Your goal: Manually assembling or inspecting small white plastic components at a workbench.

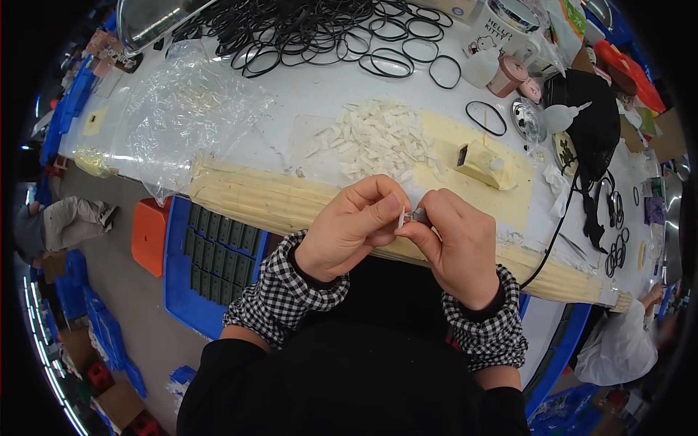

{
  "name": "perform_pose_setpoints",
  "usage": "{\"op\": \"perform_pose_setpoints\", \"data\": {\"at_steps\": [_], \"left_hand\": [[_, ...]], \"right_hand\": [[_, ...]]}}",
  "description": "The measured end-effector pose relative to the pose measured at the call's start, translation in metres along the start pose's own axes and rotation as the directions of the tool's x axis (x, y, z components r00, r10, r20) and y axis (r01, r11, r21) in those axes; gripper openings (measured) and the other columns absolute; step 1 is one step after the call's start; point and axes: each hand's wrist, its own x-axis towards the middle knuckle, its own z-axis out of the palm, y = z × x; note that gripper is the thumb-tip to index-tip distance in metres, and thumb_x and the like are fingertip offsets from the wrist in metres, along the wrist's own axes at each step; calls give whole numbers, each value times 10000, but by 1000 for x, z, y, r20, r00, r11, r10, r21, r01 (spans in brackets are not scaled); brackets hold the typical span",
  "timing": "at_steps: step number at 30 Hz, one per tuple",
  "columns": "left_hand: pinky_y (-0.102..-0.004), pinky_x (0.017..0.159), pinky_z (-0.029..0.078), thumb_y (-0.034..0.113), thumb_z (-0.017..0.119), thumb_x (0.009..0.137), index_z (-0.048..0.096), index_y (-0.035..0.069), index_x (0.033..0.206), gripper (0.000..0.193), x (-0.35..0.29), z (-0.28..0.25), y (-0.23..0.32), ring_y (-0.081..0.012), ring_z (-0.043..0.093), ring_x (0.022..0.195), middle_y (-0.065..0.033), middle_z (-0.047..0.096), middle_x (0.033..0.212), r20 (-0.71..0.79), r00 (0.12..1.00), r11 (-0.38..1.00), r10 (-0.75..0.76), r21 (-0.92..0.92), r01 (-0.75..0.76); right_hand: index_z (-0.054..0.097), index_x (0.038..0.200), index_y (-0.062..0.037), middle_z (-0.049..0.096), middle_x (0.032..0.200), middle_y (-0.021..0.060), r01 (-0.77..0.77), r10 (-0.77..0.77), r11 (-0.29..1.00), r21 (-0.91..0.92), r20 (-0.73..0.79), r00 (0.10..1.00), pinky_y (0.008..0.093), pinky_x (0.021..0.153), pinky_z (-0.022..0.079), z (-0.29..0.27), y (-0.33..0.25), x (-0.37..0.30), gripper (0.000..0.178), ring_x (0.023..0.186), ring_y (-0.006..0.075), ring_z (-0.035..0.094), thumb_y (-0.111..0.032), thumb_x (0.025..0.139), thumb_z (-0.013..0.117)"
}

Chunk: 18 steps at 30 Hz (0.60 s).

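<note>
Bench (451, 98): a white top across most of the view; bare surface shows between the ring heap (291, 29) at the back and the white pile (382, 134) nearer the front.
Front edge: wrapped in pale yellow padding (254, 195); the left hand (356, 229) and right hand (462, 240) meet over it.
Plastic bag (185, 109): crumpled and clear, taking up the bench's left part and hanging a little past the edge.
Rings: thin, black, tangled at the back; a few lie loose toward the right.
Blue tray (173, 272): below the bench on the left, holding rows of dark green pieces (222, 251).
Black cloth item (592, 120): right side, among cups and small containers.
Stool (149, 236): orange, left of the tray.
White pile: small strips heaped just beyond the hands.
Taped block (483, 166): right of the pile, on a yellowish sheet (449, 134).
Cord (556, 240): black, crossing the front edge near the right wrist.
Left hand: pinching a white strip (400, 217) between thumb and fingers.
Right hand: fingers curled, gripping a small grey piece (417, 215) against the strip; contact between the two cannot be told.
</note>
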Motion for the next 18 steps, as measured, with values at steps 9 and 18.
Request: {"op": "perform_pose_setpoints", "data": {"at_steps": [9,18], "left_hand": [[-169,543,300,227,545,970,536,81,911,158,-1,0,1,-24,378,651,13,498,870,-5,999,997,31,64,-31],[-172,540,293,221,533,975,531,88,922,144,-1,-3,-2,-24,372,652,17,492,882,12,1000,999,24,26,-24]], "right_hand": [[540,768,-97,466,622,32,-10,10,1000,-6,20,1000,325,460,398,-2,-2,0,310,525,212,519,-378,818,662],[539,783,-91,477,636,35,-3,2,1000,18,6,1000,323,461,403,0,-1,-1,319,533,211,525,-383,814,664]]}}
